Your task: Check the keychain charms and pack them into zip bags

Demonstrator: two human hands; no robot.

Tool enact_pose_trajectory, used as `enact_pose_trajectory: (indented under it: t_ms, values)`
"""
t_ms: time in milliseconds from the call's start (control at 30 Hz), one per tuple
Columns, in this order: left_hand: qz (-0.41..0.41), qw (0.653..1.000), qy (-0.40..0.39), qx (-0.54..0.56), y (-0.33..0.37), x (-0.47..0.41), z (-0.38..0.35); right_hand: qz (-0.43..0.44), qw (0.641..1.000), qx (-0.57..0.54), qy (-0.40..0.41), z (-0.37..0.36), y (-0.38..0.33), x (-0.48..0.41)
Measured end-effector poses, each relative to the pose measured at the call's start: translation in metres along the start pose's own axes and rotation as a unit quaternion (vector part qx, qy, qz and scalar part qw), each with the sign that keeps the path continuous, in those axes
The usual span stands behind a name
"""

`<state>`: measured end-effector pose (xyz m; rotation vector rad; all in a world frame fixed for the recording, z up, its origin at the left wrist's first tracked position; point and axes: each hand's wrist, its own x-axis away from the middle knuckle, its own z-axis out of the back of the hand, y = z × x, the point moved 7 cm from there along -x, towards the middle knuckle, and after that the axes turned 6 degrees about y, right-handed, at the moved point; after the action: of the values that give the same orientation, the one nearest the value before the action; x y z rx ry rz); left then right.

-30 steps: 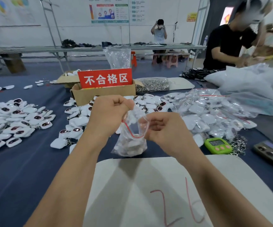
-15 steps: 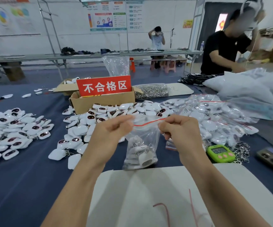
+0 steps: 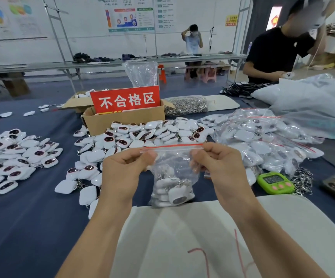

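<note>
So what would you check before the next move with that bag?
1. Left hand pinches the top left corner of the bag: ok.
2. Right hand pinches the top right corner: ok.
3. Red strip runs straight between the hands: ok.
4. Strip sealed along its whole length: cannot tell.
5. Charms sit at the bottom, clear of the strip: ok.

Head-worn camera faces forward and down, close.
</note>
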<state>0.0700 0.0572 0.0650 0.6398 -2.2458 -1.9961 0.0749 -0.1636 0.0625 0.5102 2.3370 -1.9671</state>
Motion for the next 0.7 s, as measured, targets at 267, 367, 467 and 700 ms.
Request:
enact_pose_trajectory:
  t_ms: [267, 367, 467, 700]
  values:
    - [-0.006, 0.999, 0.031, -0.008, -0.016, 0.007, 0.0, -0.001, 1.0, -0.008, 0.009, 0.006, 0.007, 0.001]
    - [0.011, 0.999, 0.028, -0.012, -0.022, 0.008, 0.0, -0.011, 1.0, -0.003, 0.013, 0.007, 0.013, 0.001]
    - [0.026, 0.999, 0.035, -0.006, -0.026, 0.008, 0.002, -0.018, 1.0, 0.0, 0.01, 0.009, 0.018, 0.001]
    - [0.02, 0.998, 0.056, 0.021, -0.025, 0.011, 0.001, -0.028, 0.999, -0.025, 0.015, 0.004, 0.022, 0.002]
